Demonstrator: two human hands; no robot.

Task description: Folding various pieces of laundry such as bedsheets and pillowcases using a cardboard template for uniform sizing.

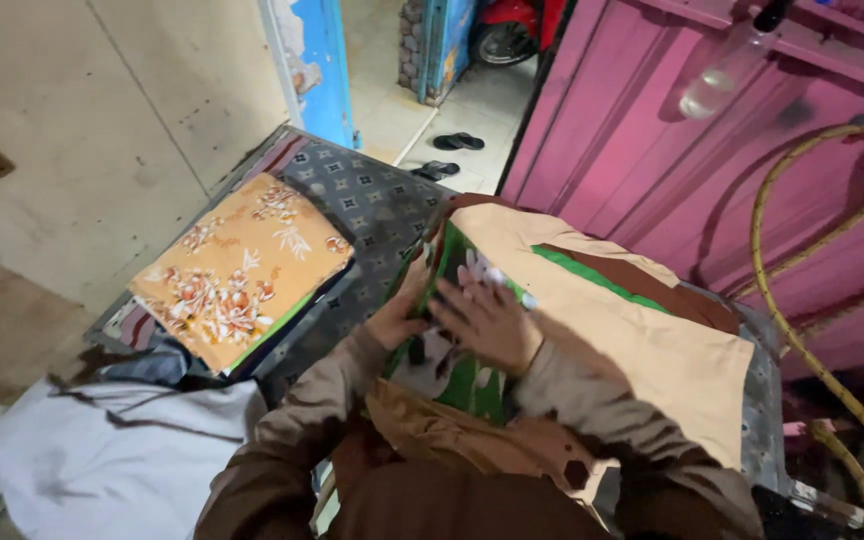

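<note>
Fingers point(462, 300) spread flat on green floral cloth point(457, 375) | orange folded cloth point(242, 265) beside

We see a folded orange floral cloth point(242, 268) lying on a grey patterned mat point(372, 205), a white cloth point(117, 455) nearby, dark sandals point(449, 153) on the tiled floor, and a yellow hose point(787, 320) against the pink wall point(652, 130).

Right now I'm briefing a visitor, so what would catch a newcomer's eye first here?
Probably the two hands at the centre: the left hand and right hand press on a green floral cloth under a beige fabric. Left of them lies a folded orange flowered cloth on a grey patterned mat; a pink metal wall rises to the right.
</note>
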